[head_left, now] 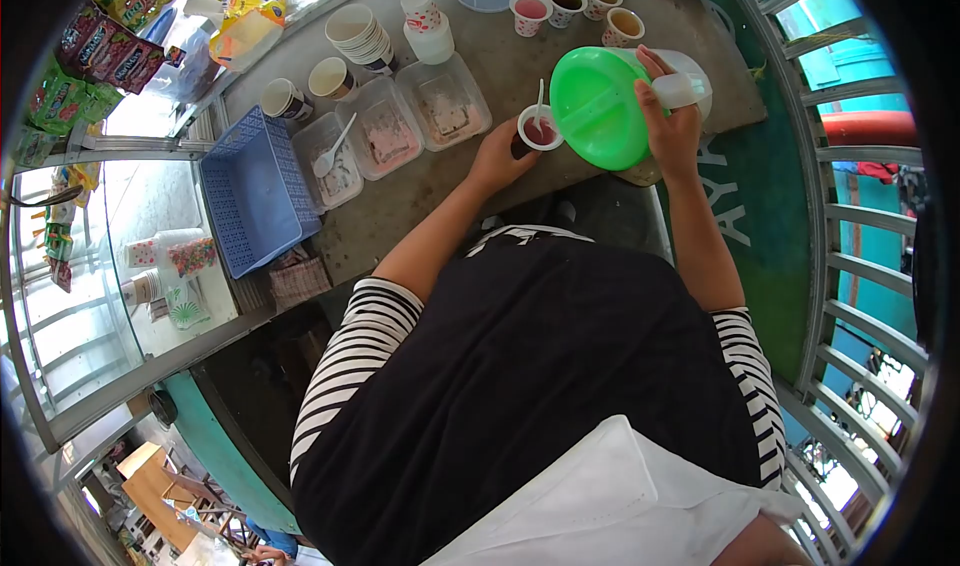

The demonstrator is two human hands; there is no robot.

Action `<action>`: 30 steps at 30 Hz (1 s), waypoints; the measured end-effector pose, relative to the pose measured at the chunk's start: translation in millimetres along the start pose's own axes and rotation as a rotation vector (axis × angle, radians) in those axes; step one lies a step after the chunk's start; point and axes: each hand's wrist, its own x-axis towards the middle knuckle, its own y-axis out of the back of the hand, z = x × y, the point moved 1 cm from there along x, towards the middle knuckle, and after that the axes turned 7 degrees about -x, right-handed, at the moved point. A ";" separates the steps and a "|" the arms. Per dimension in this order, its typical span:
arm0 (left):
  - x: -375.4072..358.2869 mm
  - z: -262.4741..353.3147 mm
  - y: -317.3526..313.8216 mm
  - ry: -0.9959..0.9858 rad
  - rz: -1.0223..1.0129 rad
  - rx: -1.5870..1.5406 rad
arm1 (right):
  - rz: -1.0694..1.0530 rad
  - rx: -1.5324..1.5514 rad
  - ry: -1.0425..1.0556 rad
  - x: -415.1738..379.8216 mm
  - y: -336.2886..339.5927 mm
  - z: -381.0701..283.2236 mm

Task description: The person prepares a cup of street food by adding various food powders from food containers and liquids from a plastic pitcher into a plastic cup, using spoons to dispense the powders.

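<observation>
My left hand [497, 158] is wrapped around a small paper cup [544, 142] near the counter's front edge. Dark red contents and a white plastic spoon [541, 94] show inside it. My right hand [672, 134] grips the handle of a clear plastic pitcher [690, 69], which is tilted left so its bright green lid [598, 111] faces me. The lid's left edge comes right beside the cup's rim. Behind the pitcher stand several filled cups, among them one with pink liquid [530, 8] and one with orange-brown liquid [625, 24].
Left of my hands are three clear plastic tubs [443, 101], one with a white spoon [336, 146]. Beyond them stand stacked paper cups [360, 36]. A blue basket [258, 191] sits far left, beneath hanging drink sachets [115, 46]. Metal slats [870, 216] line the right side.
</observation>
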 end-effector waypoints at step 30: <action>-3.1 -1.8 -3.0 -0.105 0.064 0.139 | 0.002 -0.033 0.003 3.2 4.1 -0.5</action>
